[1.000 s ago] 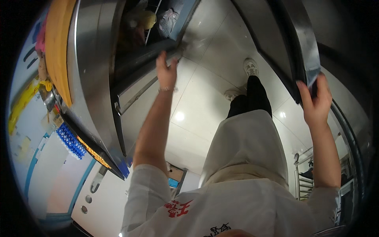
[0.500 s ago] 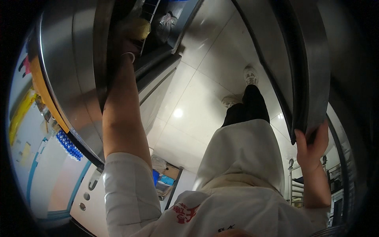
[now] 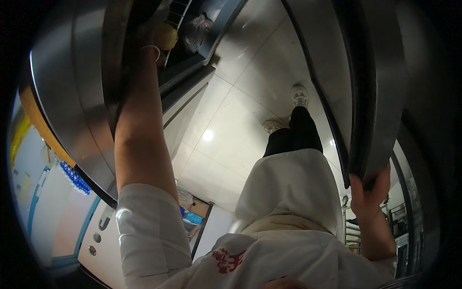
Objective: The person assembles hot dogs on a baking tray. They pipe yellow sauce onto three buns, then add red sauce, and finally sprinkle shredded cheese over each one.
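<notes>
My left hand (image 3: 147, 41) reaches deep into a dark, steel-sided refrigerator. Shadow hides its fingers, so whether they grip anything cannot be made out. A pale band circles that wrist. Right by the hand is a rounded yellowish item (image 3: 166, 36), beside a wire shelf (image 3: 177, 21). A clear plastic bag with contents (image 3: 196, 31) lies just to the right of the shelf. At the right, my right hand (image 3: 368, 195) is closed round the lower edge of a steel refrigerator door (image 3: 382, 96) with a black gasket, thumb on one side and fingers on the other.
Glossy pale floor tiles (image 3: 231, 120) lie between cabinet and door, under my shoes (image 3: 298, 95). Low at the left is a box with blue and brown packages (image 3: 195, 214). A metal rack (image 3: 353, 229) stands behind my right hand. A blue-and-white beaded item (image 3: 74, 177) hangs at far left.
The whole view has shifted slightly, with most things sitting a little further left. My right hand stays on the door edge, and my left arm stays inside the refrigerator.
</notes>
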A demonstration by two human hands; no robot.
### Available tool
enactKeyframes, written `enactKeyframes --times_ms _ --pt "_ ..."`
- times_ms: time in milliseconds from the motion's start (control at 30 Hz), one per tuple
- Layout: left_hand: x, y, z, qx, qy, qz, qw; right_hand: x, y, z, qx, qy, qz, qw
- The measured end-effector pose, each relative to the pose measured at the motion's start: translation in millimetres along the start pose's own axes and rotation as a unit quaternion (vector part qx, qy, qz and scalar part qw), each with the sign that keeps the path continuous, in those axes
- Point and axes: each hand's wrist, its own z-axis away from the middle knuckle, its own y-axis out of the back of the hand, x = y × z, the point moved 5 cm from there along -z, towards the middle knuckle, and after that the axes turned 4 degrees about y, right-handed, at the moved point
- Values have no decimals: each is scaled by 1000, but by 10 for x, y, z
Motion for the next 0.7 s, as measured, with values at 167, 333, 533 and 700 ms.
enactKeyframes --times_ms 167,333,533,700 --pt "-239 -366 888 116 33 255 959 -116 -19 -131 47 30 -1 998" --pt "-376 -977 2517 253 -63 216 941 -228 -86 -91 96 17 11 995" --pt "-1478 -927 4285 118 -32 25 992 -446 -376 38 133 -3 25 991" --pt "-1472 -135 5832 -8 -157 -194 968 -998 -693 235 -22 126 34 991"
